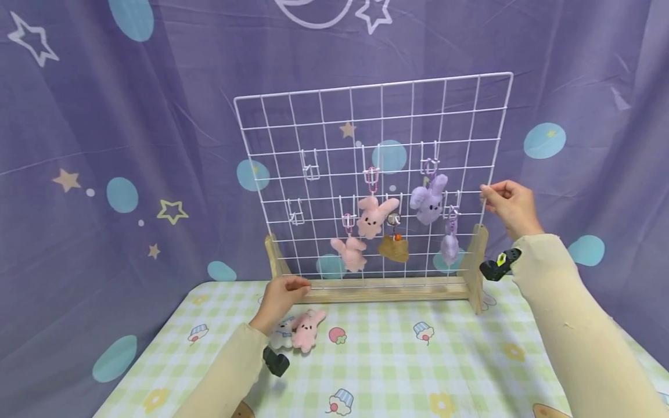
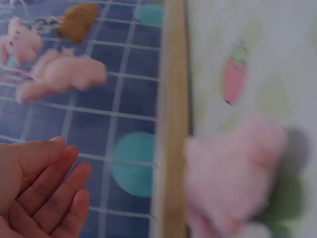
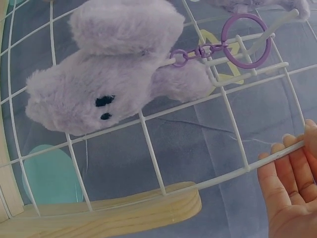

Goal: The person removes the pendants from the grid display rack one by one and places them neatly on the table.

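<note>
A white wire grid rack (image 1: 382,117) stands upright in a wooden base (image 1: 387,291). My right hand (image 1: 509,206) grips the rack's right edge wire; in the right wrist view the fingers (image 3: 283,168) curl round it beside a lavender bunny keychain (image 3: 99,94). Low at the rack's left end is my left hand (image 1: 282,299), its fingers relaxed and holding nothing, as the left wrist view confirms. Just below that hand, a pink plush bunny (image 1: 306,331) and a pale grey plush (image 1: 282,335) lie on the table.
Two pink bunnies (image 1: 372,217), a tan plush (image 1: 393,249) and two lavender plushies (image 1: 428,203) hang from rack hooks. Bare hooks (image 1: 311,171) sit at the left. The table has a green checked cloth (image 1: 387,366); a purple curtain (image 1: 157,116) hangs behind.
</note>
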Motion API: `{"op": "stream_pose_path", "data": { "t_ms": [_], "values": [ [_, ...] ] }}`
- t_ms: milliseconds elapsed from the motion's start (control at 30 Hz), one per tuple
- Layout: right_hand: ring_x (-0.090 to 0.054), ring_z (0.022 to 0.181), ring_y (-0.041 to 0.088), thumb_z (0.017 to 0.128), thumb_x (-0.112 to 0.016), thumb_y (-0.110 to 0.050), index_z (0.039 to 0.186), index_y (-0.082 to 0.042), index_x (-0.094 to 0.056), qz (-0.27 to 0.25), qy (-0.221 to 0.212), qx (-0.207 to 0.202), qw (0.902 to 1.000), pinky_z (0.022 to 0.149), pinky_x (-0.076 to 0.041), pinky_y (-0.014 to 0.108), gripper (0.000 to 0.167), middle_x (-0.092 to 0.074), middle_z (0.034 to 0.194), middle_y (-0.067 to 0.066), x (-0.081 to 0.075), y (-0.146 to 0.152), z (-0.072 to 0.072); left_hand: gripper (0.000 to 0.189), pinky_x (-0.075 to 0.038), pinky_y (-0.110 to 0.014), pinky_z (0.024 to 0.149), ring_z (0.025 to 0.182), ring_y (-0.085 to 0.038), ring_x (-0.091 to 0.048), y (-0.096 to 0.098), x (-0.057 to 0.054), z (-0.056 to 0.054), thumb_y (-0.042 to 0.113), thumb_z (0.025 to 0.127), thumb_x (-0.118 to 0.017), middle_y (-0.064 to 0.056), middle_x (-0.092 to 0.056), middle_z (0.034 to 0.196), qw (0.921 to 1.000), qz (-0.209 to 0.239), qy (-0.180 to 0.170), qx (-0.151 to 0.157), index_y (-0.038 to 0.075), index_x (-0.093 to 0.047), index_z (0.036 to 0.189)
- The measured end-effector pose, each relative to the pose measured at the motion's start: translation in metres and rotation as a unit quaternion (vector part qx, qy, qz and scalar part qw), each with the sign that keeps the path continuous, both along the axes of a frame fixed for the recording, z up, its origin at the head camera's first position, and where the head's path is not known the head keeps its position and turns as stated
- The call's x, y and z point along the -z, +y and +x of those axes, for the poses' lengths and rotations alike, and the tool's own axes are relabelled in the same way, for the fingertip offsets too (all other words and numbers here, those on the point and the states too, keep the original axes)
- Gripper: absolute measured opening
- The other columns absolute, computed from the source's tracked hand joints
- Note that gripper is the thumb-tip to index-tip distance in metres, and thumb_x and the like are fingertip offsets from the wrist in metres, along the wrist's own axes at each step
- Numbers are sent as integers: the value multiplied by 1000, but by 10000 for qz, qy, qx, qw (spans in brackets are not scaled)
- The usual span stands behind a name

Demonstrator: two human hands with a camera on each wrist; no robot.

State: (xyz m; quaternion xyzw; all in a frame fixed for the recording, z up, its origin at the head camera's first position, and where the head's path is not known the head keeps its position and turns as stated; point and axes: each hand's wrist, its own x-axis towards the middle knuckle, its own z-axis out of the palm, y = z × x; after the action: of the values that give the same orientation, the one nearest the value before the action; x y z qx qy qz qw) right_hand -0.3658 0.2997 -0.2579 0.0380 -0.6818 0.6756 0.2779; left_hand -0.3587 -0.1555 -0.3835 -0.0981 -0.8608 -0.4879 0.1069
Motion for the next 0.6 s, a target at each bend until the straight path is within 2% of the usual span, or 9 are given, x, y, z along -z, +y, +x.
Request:
{"op": "stream_pose_path", "data": {
  "t_ms": [167,333,467,600],
  "values": [
    [-59,63,0,89,-64,-12,79,-12,-59,-23,33,-47,10000,61,-52,13,11,-61,67,-11,1,0,-1,12,-54,-30,76,84,-18,-67,12,-24,5,7,84,-69,-10,-72,92,9988,290,330,198,2,-72,95],
    [-59,63,0,89,-64,-8,79,-9,-59,-241,114,-282,9992,61,-52,13,11,-61,67,-9,0,1,-1,16,-54,-30,76,85,-16,-67,25,-47,7,15,86,-70,-8,-72,94,9965,570,484,372,6,-72,98],
    [-60,63,0,89,-64,-8,79,-9,-59,-267,129,-316,9991,61,-52,13,11,-61,67,-9,0,0,-1,20,-53,-26,73,84,-14,-66,36,-61,4,17,86,-70,-8,-72,94,9942,741,625,458,4,-72,100],
    [-60,62,0,89,-64,-7,77,-10,-59,-344,179,-377,9985,61,-52,13,12,-61,67,-8,-1,0,0,20,-52,-22,71,83,-14,-66,47,-70,0,13,85,-71,-11,-72,95,9909,956,789,523,0,-71,101]
  ]
}}
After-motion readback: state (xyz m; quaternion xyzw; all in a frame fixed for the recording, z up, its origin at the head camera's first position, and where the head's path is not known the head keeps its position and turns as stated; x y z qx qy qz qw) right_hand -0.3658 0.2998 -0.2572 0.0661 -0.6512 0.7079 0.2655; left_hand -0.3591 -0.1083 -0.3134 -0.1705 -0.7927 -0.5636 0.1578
